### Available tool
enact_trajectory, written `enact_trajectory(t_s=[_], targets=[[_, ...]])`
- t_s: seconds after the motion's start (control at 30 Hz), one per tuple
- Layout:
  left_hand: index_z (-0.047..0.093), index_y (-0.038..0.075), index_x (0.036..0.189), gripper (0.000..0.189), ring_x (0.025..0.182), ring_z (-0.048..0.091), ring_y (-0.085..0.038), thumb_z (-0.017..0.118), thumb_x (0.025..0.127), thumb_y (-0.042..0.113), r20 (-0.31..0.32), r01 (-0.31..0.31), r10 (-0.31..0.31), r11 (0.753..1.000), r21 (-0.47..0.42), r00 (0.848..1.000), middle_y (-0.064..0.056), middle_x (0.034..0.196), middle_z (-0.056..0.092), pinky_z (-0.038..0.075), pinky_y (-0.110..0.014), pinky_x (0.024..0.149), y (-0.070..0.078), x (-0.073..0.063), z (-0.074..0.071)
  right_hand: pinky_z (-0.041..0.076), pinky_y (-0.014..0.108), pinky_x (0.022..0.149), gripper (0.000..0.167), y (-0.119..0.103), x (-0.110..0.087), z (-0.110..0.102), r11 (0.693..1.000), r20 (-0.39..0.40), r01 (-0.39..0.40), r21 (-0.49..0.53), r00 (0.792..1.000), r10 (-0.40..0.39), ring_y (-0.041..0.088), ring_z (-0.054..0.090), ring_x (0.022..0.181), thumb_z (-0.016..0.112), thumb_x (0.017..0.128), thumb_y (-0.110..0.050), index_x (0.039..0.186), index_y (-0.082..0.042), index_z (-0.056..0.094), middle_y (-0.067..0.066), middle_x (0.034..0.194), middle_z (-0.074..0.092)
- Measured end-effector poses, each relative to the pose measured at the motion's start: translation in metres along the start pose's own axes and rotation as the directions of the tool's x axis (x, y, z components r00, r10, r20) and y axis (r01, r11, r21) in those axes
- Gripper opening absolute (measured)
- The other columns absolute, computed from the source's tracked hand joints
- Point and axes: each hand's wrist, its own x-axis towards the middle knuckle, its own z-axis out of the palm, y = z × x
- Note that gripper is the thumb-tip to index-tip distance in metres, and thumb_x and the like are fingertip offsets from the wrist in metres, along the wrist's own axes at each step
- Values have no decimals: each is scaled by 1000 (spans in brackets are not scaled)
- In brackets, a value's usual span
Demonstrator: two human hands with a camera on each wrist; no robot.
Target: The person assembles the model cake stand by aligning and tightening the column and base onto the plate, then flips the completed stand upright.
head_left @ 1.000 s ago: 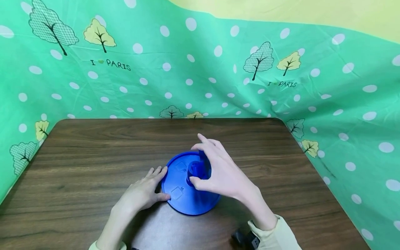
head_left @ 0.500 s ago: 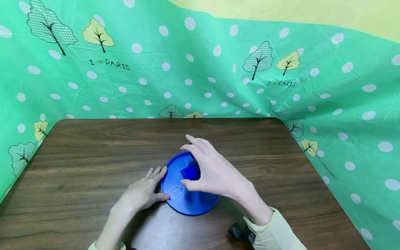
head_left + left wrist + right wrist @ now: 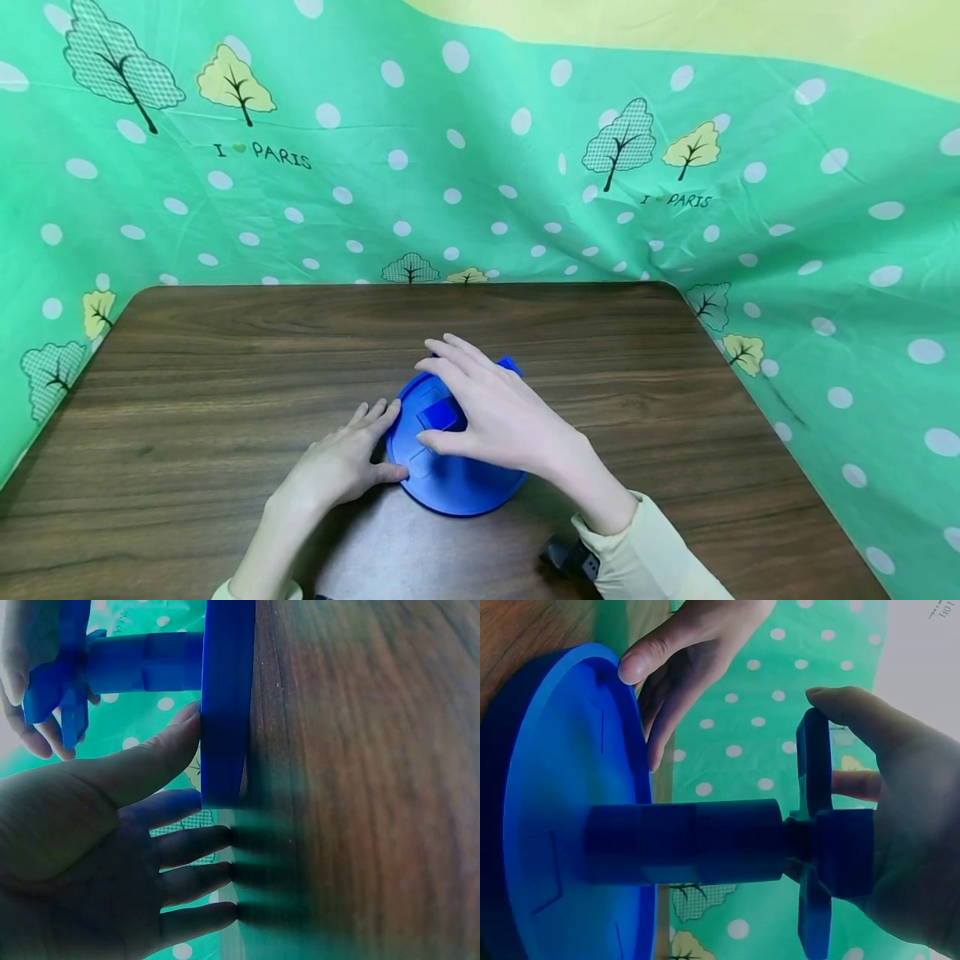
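Observation:
A blue round base (image 3: 468, 493) lies flat on the table, its raised rim and square outlines visible. From its middle rises a blue post (image 3: 720, 841), capped by a blue top piece (image 3: 815, 761) with arms sticking out sideways. My right hand (image 3: 498, 417) grips this top piece, the thumb at one arm and fingers round the far side, partly hidden. Opposite, my left hand (image 3: 337, 467) steadies the base: its thumb presses on the rim, while straight fingers (image 3: 196, 846) reach along the edge and the tabletop.
The brown wood-grain table (image 3: 262, 358) surrounds the base. A green dotted cloth (image 3: 450, 167) hangs behind and at both sides. By the right sleeve (image 3: 645, 550) is a small black device (image 3: 570, 558) at the wrist.
My right hand has shifted left and turned the top piece; one blue arm now shows beyond the knuckles. My left hand and the base keep their place.

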Motion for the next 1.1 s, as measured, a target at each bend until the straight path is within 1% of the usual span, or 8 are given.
enact_trajectory(t_s=[0.2,0.3,0.43,0.6,0.77,0.93,1.03,1.1], targets=[[34,19,162,90,157,25,-44,77,88,49,-4,-3,3,1000,2,1000,-15,169,30,29,-80,112,1,0,0,33,58,125,82,3,-3,1,1000,0,-2,-19,1000,2,23,25,161,69,88,-66,155,-24,46,0,169,35],[35,18,162,90,157,25,-44,77,88,49,-7,-5,5,1000,5,1000,-16,169,31,29,-80,112,1,0,-1,30,57,127,86,7,-6,1,999,-36,-6,-32,999,5,26,29,159,70,86,-68,155,-23,46,2,168,37],[35,18,162,90,157,25,-44,78,88,49,-6,-4,4,1000,6,1000,-16,169,31,29,-79,113,1,1,0,31,57,126,87,16,-13,1,998,-94,-55,-26,994,52,28,36,156,72,84,-70,154,-24,48,2,164,44],[35,18,162,91,157,26,-44,78,87,48,-8,-6,6,1000,10,1000,-16,169,32,30,-78,113,0,1,0,37,59,121,78,30,-25,1,989,-159,-141,32,977,144,25,44,150,69,86,-70,150,-27,54,-2,157,52],[36,17,161,91,156,26,-44,79,87,47,-15,-11,11,1000,9,1000,-16,168,32,30,-78,113,0,0,0,47,57,113,69,41,-35,0,975,-178,-202,89,960,215,22,50,145,65,88,-71,144,-30,60,-5,152,56],[36,16,161,91,157,26,-44,79,87,47,-15,-16,16,1000,5,1000,-16,168,32,30,-77,114,0,0,0,53,47,108,58,48,-42,1,966,-189,-206,156,954,233,17,60,134,69,90,-62,136,-28,67,-8,140,63],[35,17,161,91,157,26,-44,79,87,47,-12,-15,16,1000,3,1000,-16,169,32,30,-78,114,0,0,1,58,40,101,49,50,-44,1,963,-196,-187,196,954,226,11,65,123,72,92,-54,133,-27,69,-12,131,66],[35,17,162,91,157,25,-44,78,87,47,-8,-14,14,1000,1,1000,-16,169,31,30,-78,114,1,0,1,59,39,96,45,50,-46,0,962,-199,-172,212,956,215,10,66,118,73,93,-49,132,-26,70,-12,127,67]])
